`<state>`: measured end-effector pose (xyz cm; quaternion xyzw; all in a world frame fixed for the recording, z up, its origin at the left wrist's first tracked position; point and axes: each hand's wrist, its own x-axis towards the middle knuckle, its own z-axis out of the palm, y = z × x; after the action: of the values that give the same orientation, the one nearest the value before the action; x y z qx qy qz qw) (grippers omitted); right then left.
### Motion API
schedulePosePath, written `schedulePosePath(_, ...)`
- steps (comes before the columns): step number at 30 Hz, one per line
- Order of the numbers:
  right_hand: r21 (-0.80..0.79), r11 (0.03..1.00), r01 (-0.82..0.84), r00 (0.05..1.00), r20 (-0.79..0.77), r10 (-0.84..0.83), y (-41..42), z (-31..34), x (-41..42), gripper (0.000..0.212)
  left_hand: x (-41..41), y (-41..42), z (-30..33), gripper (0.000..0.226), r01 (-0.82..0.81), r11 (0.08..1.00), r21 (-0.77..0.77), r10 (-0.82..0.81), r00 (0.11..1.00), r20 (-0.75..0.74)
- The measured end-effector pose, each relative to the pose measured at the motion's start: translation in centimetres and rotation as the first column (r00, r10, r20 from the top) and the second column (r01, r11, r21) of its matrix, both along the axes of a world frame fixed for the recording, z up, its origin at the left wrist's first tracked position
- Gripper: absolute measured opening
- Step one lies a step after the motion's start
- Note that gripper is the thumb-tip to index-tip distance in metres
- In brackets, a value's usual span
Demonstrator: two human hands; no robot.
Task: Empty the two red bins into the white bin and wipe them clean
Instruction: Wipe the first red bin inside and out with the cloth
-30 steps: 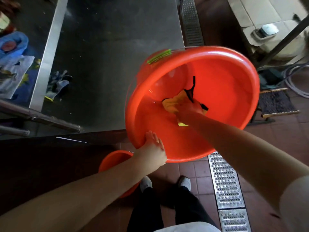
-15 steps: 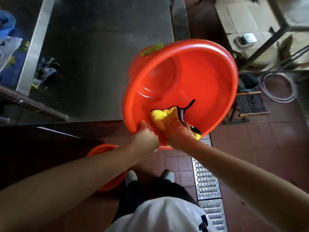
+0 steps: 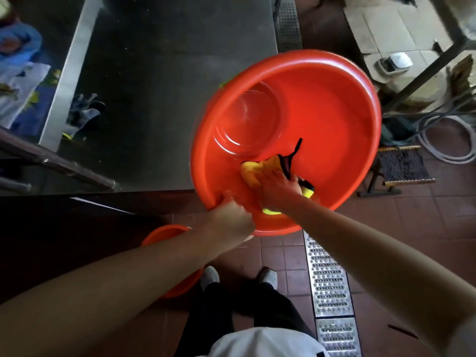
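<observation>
A large round red bin (image 3: 322,119) is held tilted in the air, its open mouth facing the viewer, at the corner of a dark steel table (image 3: 159,86). Inside, a yellow cloth (image 3: 257,171) with black trim lies against the lower inner wall. The right hand (image 3: 279,188) presses flat on the cloth, fingers spread, as it did half a second ago; a second ago it was deeper in, near the bin's bottom. The left hand (image 3: 231,217) grips the bin's near rim, fingers curled over the edge, as before. The bin now sits further right in the view. A second red bin (image 3: 164,235) rests on the tiled floor below the left forearm, beside the person's shoes (image 3: 210,276) and a metal floor grate (image 3: 327,279).
</observation>
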<state>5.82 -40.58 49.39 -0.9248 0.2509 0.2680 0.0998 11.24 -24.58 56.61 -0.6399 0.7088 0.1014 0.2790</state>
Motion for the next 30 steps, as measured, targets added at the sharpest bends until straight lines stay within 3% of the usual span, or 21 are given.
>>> schedulePosePath(2, -0.003, 1.000, -0.003, 1.000, -0.013, 0.003, -1.2, -1.3, 2.1, 0.072, 0.0, -0.2, 0.1, 0.032, 0.035, 0.998, -0.046, -0.036, 0.999, -0.021)
schedulePosePath(6, -0.012, 1.000, 0.013, 1.000, 0.015, -0.012, -2.6, -3.3, 5.2, 0.058, 0.3, 0.0, 0.2, 0.052, 0.073, 0.983, -0.171, -0.056, 0.993, 0.102)
schedulePosePath(13, -0.012, 1.000, -0.019, 0.998, 0.058, 0.020, -2.6, -2.3, 5.0, 0.056, 0.8, 0.5, -1.5, 0.050, 0.080, 0.959, -0.274, -0.048, 0.991, 0.122)
schedulePosePath(15, 0.005, 1.000, -0.029, 0.998, 0.056, 0.028, -1.7, -1.4, 3.5, 0.053, 1.2, 0.8, -1.3, 0.039, 0.100, 0.952, -0.288, -0.067, 0.990, 0.124)
schedulePosePath(20, 0.054, 0.994, -0.099, 0.995, 0.024, 0.098, 1.4, 2.3, -1.6, 0.065, 1.9, 1.0, -0.6, 0.043, 0.087, 0.982, -0.170, -0.071, 0.993, 0.095)
schedulePosePath(23, 0.087, 0.985, -0.151, 0.987, 0.070, 0.146, 2.9, 4.4, -4.7, 0.097, 2.4, 0.9, 0.4, 0.044, 0.090, 0.987, -0.131, -0.076, 0.991, 0.110)
schedulePosePath(26, 0.005, 0.960, -0.280, 0.957, 0.083, 0.278, 3.1, 5.1, -6.7, 0.114, 2.9, 0.7, 1.0, 0.042, 0.141, 0.988, -0.069, -0.135, 0.987, 0.089)
schedulePosePath(30, -0.118, 0.931, -0.345, 0.932, 0.076, 0.354, 2.2, 5.9, -7.2, 0.105, 4.4, 0.7, 1.8, 0.056, 0.189, 0.977, -0.098, -0.173, 0.973, 0.153)
